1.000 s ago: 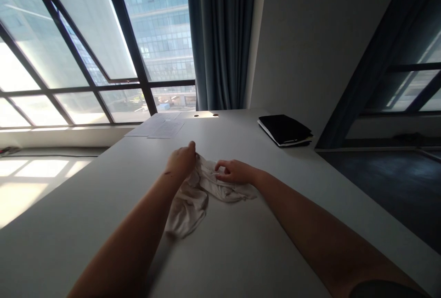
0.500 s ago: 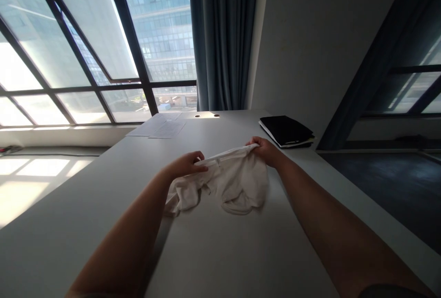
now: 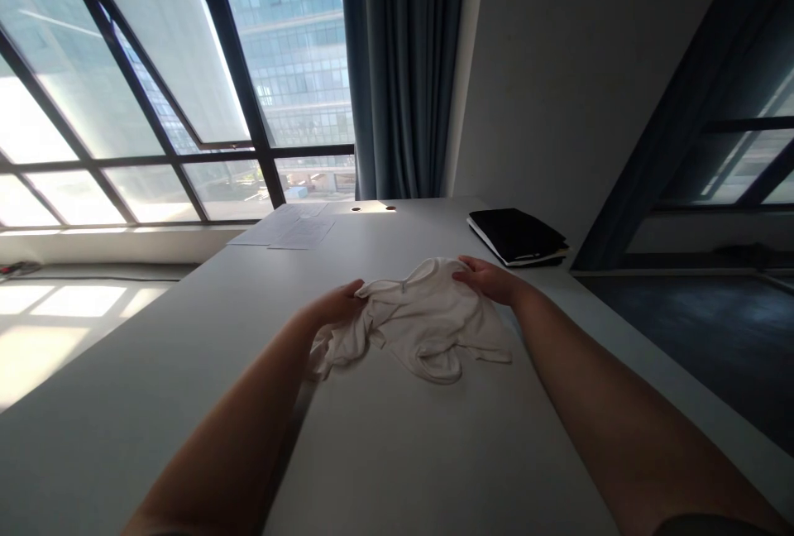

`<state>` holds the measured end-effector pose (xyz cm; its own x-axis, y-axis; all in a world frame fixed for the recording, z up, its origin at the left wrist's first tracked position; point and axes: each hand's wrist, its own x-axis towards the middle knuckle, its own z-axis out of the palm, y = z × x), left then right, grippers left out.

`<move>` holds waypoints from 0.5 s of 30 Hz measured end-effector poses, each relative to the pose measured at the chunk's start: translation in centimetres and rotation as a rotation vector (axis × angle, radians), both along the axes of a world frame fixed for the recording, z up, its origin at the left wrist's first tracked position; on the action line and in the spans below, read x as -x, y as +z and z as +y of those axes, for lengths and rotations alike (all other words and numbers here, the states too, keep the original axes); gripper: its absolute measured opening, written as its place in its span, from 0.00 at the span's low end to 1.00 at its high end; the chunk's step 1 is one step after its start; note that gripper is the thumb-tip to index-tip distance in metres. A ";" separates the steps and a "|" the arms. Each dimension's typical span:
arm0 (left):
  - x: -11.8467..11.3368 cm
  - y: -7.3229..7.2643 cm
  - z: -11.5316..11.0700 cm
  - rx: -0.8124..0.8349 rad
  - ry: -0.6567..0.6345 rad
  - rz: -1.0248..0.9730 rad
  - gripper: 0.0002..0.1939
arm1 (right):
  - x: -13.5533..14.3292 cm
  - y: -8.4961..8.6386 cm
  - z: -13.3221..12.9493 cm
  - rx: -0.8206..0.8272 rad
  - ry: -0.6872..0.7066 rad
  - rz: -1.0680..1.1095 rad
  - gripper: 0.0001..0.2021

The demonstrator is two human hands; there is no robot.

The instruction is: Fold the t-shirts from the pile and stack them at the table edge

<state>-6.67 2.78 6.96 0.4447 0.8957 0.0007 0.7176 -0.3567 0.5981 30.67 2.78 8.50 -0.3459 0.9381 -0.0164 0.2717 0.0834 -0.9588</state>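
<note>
A crumpled white cloth garment (image 3: 428,313) with a ribbed edge and a small tag lies bunched on the grey-white table (image 3: 397,453). My left hand (image 3: 343,303) pinches its upper left edge, and some fabric hangs in folds beside and below that hand. At the upper right of the garment, my right hand (image 3: 487,278) grips the fabric between thumb and fingers. Between the two hands the upper edge sags in a loose curve. A rounded fold shows at the garment's lower middle.
Printed papers (image 3: 302,232) lie at the table's far left. A black folder (image 3: 516,235) with papers inside rests at the far right edge. Two small round holes show near the table's far end. Windows, a blue curtain (image 3: 406,73) and a wall stand behind.
The garment's upper edge has gone from taut to slack and curved. My right hand has shifted slightly right and down, and the fabric near it has spread to the right.
</note>
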 end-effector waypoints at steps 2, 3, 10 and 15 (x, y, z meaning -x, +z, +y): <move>-0.8 -0.7 0.0 0.032 -0.025 0.038 0.17 | 1.9 -0.3 -0.3 0.000 0.103 -0.067 0.26; -1.1 -0.8 -0.1 0.042 -0.039 0.051 0.17 | 2.8 -0.3 -0.6 0.016 0.168 -0.128 0.24; -1.8 2.0 -2.0 0.438 -0.241 -0.073 0.22 | 5.0 1.6 -3.2 0.413 0.457 -0.184 0.24; -0.5 5.6 -3.8 0.660 -0.329 -0.138 0.25 | 2.7 4.5 -4.6 0.403 0.515 -0.089 0.20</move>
